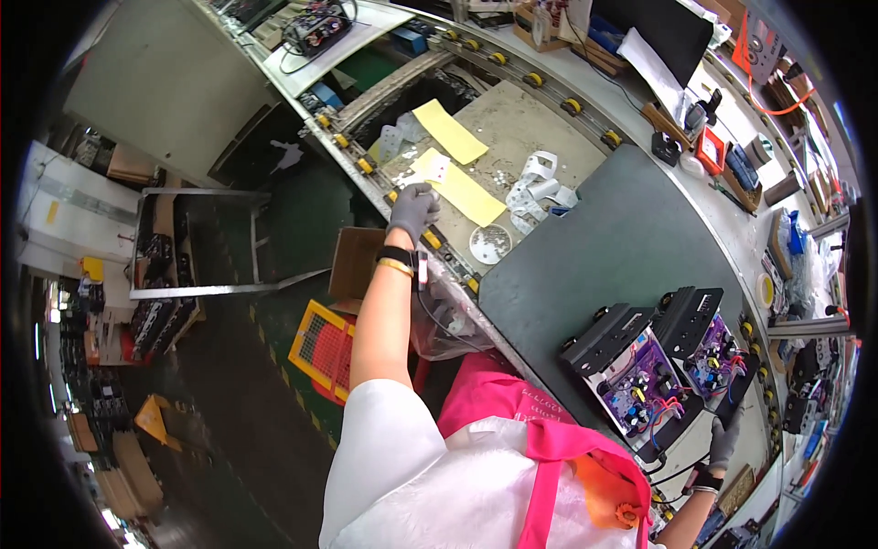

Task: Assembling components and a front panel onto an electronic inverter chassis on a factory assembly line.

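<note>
My left hand (416, 210), in a grey glove, is closed over the near edge of the work line, beside a yellow sheet (471, 199). Its fingers are curled, and what they hold, if anything, is hidden. A small white piece with red marks (437, 167) lies just beyond the knuckles. Far to the right, my gloved right hand (727, 441) reaches toward the lower edge of an opened black electronic unit (709, 361), fingers stretched out. A second such unit (636, 380) sits alongside. Both show purple circuit boards and coloured wires.
Both units rest at the right of a dark grey mat (594, 247). Beyond my left hand are another yellow sheet (450, 131), a curled white label strip (535, 190) and a round dish of small pieces (490, 244). A red-and-yellow crate (322, 352) stands below on the floor.
</note>
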